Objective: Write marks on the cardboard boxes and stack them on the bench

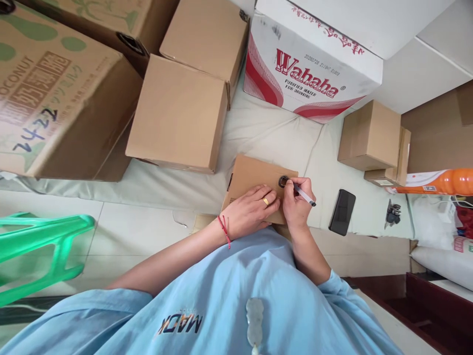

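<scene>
A small brown cardboard box (254, 172) lies at the near edge of the cloth-covered surface, close to my body. My left hand (254, 204), with a gold ring and a red string bracelet at the wrist, rests on top of it with fingers spread flat. Pinched in my right hand (297, 202) is a pen (306, 196) with a pale barrel and a black end. Its writing tip is hidden by my fingers, beside a dark round hole or ring (283, 181) on the box's right part.
Larger cardboard boxes (177, 116) stand at the left and back, beside a white and red Wahaha box (306, 64). Farther right are small boxes (369, 133), a phone (342, 212), keys (392, 214) and an orange bottle (454, 181). A green stool (62, 241) stands left.
</scene>
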A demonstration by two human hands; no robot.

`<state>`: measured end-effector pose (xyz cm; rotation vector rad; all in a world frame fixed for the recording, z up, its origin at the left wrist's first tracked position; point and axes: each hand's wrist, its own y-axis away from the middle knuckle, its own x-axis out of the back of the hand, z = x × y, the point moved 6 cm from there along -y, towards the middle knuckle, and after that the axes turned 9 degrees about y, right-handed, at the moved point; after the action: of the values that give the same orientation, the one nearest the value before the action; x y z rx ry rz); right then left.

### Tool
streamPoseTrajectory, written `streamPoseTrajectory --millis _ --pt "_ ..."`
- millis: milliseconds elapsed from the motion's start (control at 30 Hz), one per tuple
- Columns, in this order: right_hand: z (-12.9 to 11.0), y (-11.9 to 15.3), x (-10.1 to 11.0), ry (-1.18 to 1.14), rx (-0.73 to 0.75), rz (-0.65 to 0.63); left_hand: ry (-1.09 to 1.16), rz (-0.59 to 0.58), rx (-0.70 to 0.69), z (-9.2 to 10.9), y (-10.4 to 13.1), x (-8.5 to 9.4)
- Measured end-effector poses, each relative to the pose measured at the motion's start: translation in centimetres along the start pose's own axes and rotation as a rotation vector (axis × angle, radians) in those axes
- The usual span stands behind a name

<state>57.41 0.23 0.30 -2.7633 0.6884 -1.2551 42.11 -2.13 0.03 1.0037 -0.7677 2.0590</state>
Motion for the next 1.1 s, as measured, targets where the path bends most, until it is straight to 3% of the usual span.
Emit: streamPoseTrajectory --millis 600,867,1100 --pt "-0.16 0.27 0.03 0.092 0.052 -0.053 0.043 0.036 -0.018 -0.02 0.01 0.08" --pt "0.5 0.23 0.53 0.021 -0.013 0.043 0.025 0.023 -0.021 0.12 -0.04 0.17" --pt "0.43 0.0 -0.03 0.004 0.015 -0.017 0.044 0.03 -0.023 0.11 -0.07 0.12"
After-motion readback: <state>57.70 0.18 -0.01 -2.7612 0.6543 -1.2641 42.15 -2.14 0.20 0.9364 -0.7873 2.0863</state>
